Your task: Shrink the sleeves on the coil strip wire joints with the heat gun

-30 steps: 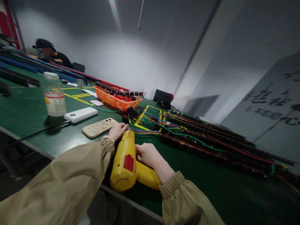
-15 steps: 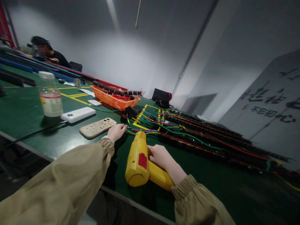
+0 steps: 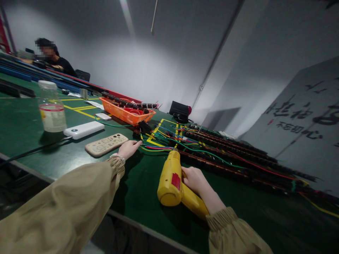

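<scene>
My right hand (image 3: 194, 180) is wrapped round the grip of a yellow heat gun (image 3: 171, 178) with a red label, its nozzle pointing at the long dark strips with coloured wires (image 3: 225, 155) on the green table (image 3: 26, 123). My left hand (image 3: 129, 148) lies on the table to the left of the gun, its fingers stretched toward the loose wire ends (image 3: 153, 146), beside a beige phone (image 3: 106, 144).
A white power bank (image 3: 83, 129), a clear bottle (image 3: 51, 111) and an orange basket of black parts (image 3: 124, 111) stand behind the phone. A black device (image 3: 180, 109) sits further back. Another person (image 3: 51, 56) sits at the far left. The table's near edge runs under my arms.
My right hand has carried the heat gun to the right along the strips, away from my left hand. My left hand has stayed by the phone and the wire ends.
</scene>
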### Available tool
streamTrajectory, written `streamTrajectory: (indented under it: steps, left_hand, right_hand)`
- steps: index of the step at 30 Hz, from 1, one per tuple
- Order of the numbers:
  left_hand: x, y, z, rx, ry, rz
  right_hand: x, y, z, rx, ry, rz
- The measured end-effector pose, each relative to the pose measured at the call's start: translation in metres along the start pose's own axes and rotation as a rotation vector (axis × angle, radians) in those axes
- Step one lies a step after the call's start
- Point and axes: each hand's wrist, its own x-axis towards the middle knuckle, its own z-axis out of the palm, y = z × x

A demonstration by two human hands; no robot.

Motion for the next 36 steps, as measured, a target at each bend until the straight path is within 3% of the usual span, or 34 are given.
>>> streamTrajectory:
  steps: [6,10,18,23,36]
  left_hand:
    - [-0.008,0.014,0.008,-0.067,0.144,-0.153]
    - [-0.006,0.011,0.012,-0.169,0.195,-0.143]
    - [-0.003,0.003,0.018,-0.312,0.244,-0.094]
    - [-0.001,-0.001,0.02,-0.382,0.226,-0.064]
    - [-0.004,0.003,0.019,-0.38,0.254,-0.071]
  right_hand:
    - [0.004,-0.003,0.002,-0.01,0.01,-0.014]
    - [0.012,-0.016,0.005,-0.023,0.04,-0.09]
    - [0.029,-0.065,0.006,-0.065,0.11,-0.247]
    - [0.032,-0.085,0.003,-0.094,0.15,-0.312]
    - [0.031,-0.084,0.005,-0.109,0.166,-0.371]
